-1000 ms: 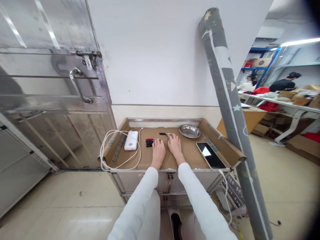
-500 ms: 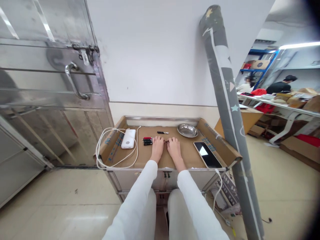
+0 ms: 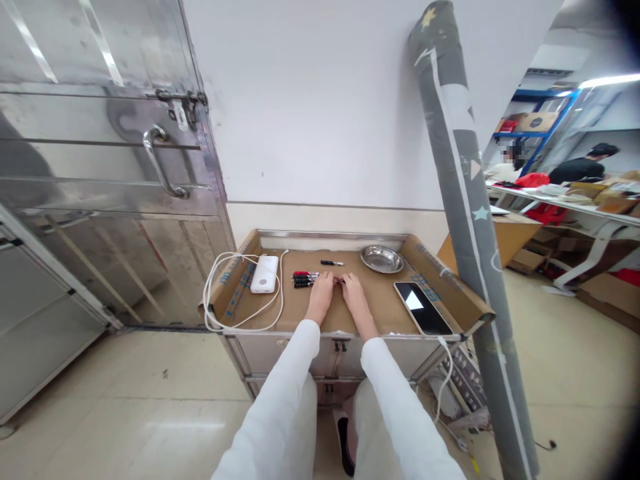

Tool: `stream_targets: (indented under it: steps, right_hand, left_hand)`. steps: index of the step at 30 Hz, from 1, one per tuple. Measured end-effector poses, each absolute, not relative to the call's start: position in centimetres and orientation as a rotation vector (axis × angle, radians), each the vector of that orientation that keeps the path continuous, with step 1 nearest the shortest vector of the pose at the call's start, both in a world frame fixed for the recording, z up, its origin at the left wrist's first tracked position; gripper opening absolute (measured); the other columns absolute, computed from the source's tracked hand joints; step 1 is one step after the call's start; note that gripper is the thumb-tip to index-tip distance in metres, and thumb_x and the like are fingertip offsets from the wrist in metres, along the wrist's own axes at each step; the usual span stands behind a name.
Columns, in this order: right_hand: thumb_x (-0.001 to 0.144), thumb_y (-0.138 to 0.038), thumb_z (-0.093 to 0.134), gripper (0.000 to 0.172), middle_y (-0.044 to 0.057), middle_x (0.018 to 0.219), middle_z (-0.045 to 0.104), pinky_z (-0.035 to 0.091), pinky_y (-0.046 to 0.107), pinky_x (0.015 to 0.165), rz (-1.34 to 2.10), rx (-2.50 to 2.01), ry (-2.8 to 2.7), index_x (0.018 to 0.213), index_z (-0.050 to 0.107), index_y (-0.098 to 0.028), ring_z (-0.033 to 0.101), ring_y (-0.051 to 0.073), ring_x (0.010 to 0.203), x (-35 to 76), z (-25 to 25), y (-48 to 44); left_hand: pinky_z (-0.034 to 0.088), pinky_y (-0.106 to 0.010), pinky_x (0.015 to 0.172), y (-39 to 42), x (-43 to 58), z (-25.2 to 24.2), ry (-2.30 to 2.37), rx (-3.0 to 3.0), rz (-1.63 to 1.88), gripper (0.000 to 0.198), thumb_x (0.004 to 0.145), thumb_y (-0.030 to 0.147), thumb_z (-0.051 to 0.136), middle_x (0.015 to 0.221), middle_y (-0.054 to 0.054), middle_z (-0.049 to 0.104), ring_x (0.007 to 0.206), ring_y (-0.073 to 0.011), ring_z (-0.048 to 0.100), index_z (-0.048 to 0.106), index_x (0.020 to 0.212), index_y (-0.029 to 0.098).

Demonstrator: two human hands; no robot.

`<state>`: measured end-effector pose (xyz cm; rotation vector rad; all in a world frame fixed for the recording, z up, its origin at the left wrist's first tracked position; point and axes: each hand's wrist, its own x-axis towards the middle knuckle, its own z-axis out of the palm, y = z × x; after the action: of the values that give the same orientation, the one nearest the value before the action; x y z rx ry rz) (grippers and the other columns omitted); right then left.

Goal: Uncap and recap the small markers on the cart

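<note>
Both my hands rest close together on the cardboard-lined top of a metal cart [image 3: 330, 235]. The fingertips of my left hand [image 3: 321, 292] and my right hand [image 3: 353, 293] meet and pinch a small dark pen between them. A row of red and black pens [image 3: 304, 279] lies just left of my left hand. One more black pen [image 3: 331, 263] lies alone a little beyond my fingertips.
A steel bowl [image 3: 382, 259] sits at the back right and a dark-screened phone [image 3: 423, 308] at the right. A white power bank [image 3: 264, 274] with a looped white cable [image 3: 216, 300] lies on the left. A grey rolled mat [image 3: 465, 200] leans beside the cart. A steel door [image 3: 100, 167] stands on the left. People work at a far table.
My hands lay flat and apart on the cardboard; they have drawn together and their fingertips now close on a pen. The camera view shifted slightly.
</note>
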<state>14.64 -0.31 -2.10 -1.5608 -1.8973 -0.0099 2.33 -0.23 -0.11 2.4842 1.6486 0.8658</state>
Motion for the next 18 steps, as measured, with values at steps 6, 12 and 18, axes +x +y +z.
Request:
stream_targets:
  steps: [6,12,18]
  right_hand:
    - [0.087,-0.011,0.036,0.027,0.009,0.092,0.062,0.043,0.033,0.084,0.028,-1.496,-1.875,0.091,0.061,-0.017,0.053,0.021,0.090,14.8,-2.3,-0.2]
    - [0.086,-0.010,0.035,0.027,0.008,0.089,0.061,0.043,0.033,0.083,0.086,-1.434,-1.866,0.087,0.060,-0.019,0.053,0.020,0.087,14.9,-2.2,-0.8]
    - [0.083,-0.009,0.036,0.024,0.007,0.086,0.061,0.042,0.030,0.079,0.060,-1.414,-1.935,0.082,0.057,-0.019,0.052,0.019,0.084,14.8,-1.4,-1.4]
  left_hand:
    - [0.042,-0.033,0.087,-0.4,2.3,0.0,1.639,2.514,0.861,0.014,0.090,0.010,0.042,0.099,-0.008,0.062,0.095,-0.0182,0.057,0.055,0.095,0.015]
    - [0.042,-0.032,0.087,-0.5,2.3,0.1,1.700,2.543,0.834,0.014,0.091,0.012,0.042,0.094,-0.007,0.065,0.090,-0.0190,0.058,0.056,0.091,0.016]
    - [0.043,-0.027,0.077,-0.9,2.3,0.4,1.667,2.472,0.829,0.015,0.091,0.012,0.042,0.093,-0.006,0.064,0.089,-0.0169,0.058,0.056,0.091,0.018]
